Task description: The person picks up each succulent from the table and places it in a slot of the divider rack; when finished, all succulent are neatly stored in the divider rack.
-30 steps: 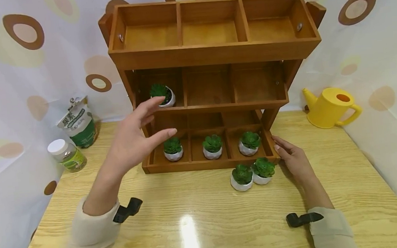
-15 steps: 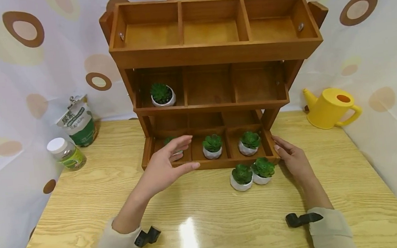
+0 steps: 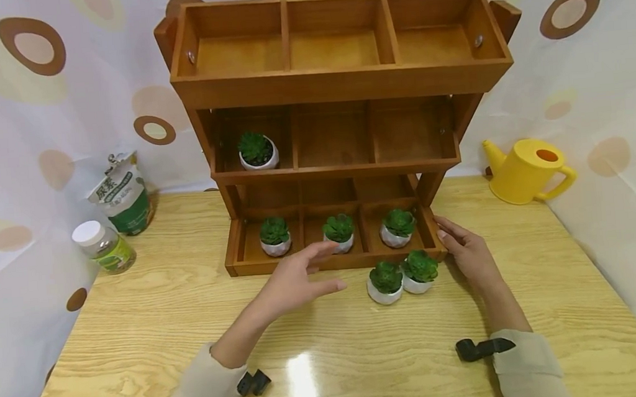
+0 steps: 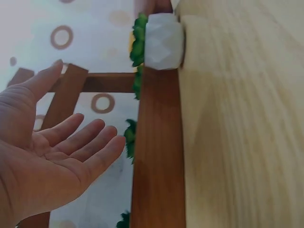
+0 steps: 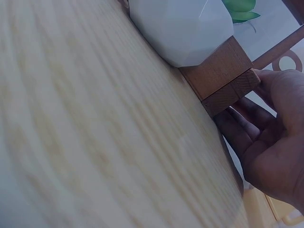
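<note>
In the head view my left hand [image 3: 296, 281] hovers in front of the bottom tier, thumb and fingers spread, holding nothing. The left wrist view shows that same left hand [image 4: 61, 152] with its palm visible. My right hand [image 3: 471, 258] rests against the right end of the wooden shelf [image 3: 320, 89], near its lower front corner. Up close, the right hand [image 5: 278, 137] has its fingers against the wood. On the table stand a potted succulent [image 3: 385, 282] and another succulent [image 3: 420, 271], side by side between my hands. The bottom tier holds a left succulent [image 3: 275, 236], a middle succulent [image 3: 338, 229] and a right succulent [image 3: 397, 228].
A succulent [image 3: 258, 151] sits tilted in the middle tier's left compartment. At the back left are a green-and-white pouch [image 3: 124, 198] and a white-capped jar [image 3: 104, 246]. A yellow watering can [image 3: 529, 171] stands at the right. The wooden table [image 3: 398, 360] lies in front.
My left hand has come down and to the right, from the middle tier's left compartment to in front of the bottom tier's middle. My right hand has stayed at the shelf's end.
</note>
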Tool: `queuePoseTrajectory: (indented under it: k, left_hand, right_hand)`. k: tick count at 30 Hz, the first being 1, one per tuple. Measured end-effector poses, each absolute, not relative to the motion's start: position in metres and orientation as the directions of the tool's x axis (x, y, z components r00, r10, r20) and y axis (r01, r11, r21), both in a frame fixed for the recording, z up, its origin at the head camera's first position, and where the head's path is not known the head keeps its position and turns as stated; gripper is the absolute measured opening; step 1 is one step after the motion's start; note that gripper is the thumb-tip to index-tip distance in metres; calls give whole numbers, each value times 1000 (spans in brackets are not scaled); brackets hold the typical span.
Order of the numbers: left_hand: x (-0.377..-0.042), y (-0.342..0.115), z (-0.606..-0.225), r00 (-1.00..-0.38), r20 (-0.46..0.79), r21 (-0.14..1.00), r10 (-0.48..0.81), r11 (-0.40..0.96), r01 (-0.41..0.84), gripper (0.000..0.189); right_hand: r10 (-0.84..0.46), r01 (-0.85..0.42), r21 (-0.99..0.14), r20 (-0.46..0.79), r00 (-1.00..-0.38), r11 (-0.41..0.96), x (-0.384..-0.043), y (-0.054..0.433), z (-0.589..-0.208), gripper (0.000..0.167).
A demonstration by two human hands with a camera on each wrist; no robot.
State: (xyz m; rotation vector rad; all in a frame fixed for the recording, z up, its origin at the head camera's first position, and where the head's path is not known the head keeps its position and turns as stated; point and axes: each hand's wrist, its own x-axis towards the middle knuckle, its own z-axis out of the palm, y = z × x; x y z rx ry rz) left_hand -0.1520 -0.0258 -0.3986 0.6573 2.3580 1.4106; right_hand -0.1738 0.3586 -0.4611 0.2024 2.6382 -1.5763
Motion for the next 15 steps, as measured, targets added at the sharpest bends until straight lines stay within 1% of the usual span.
queuePoseTrajectory:
  k: [6, 11, 15]
  left_hand:
    - [-159, -11, -413, -806, -69, 857, 588, 449, 253, 72]
    - [-164, 2, -424, -762, -128, 830, 635, 489, 268, 73]
    - [-166, 15, -430, -741, -169, 787, 649, 542, 294, 74]
  right_hand:
    - [81, 156, -871, -134, -988, 466, -172, 358, -460, 55]
    - [85, 160, -871, -136, -987, 465, -173, 357, -459, 57]
    - [86, 152, -871, -126, -988, 467, -173, 357, -461, 58]
